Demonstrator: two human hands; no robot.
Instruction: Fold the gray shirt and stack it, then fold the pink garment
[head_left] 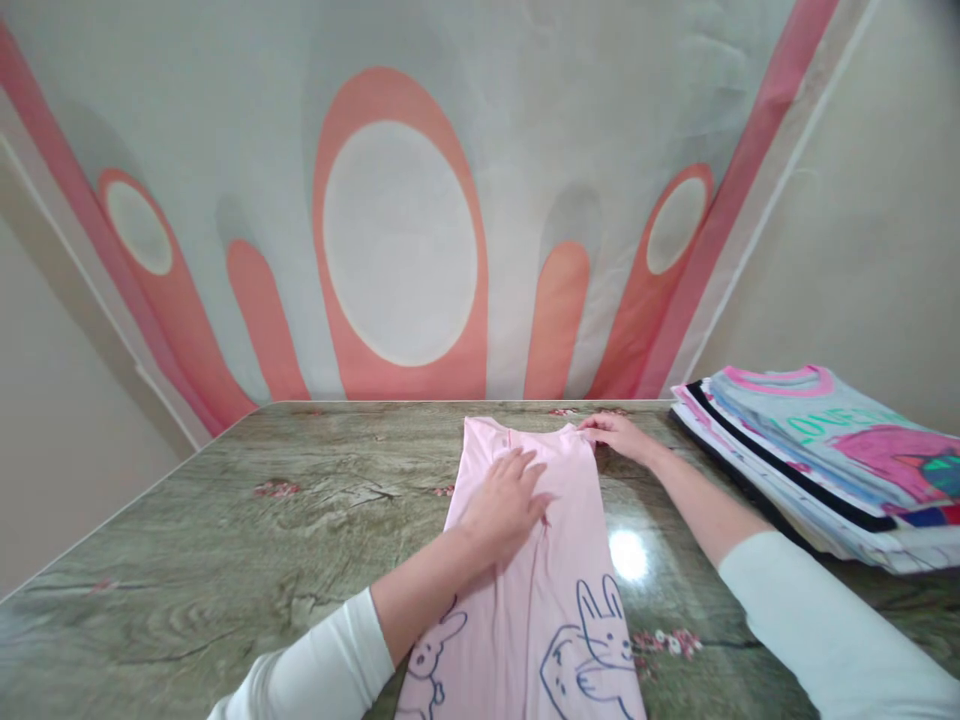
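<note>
A pink shirt (566,510) with dark blue rabbit drawings lies lengthwise in front of me, its sides folded in to a long narrow shape. Its far end, with the neckline, is close to the back of the table. My left hand (504,505) rests on the upper middle of the cloth, palm down with the fingers spread. At the far right corner, my right hand (619,437) touches the shirt's edge with its fingertips. Whether those fingers pinch the cloth is hard to make out. Small creases run down the fabric below my left hand.
A stack of folded shirts (787,450) stands at the right, a grey one with a pink collar on top. The wood-patterned table (225,560) has printed blossoms and a light reflection. Behind it rises a wall panel (510,120) with coral and white shapes.
</note>
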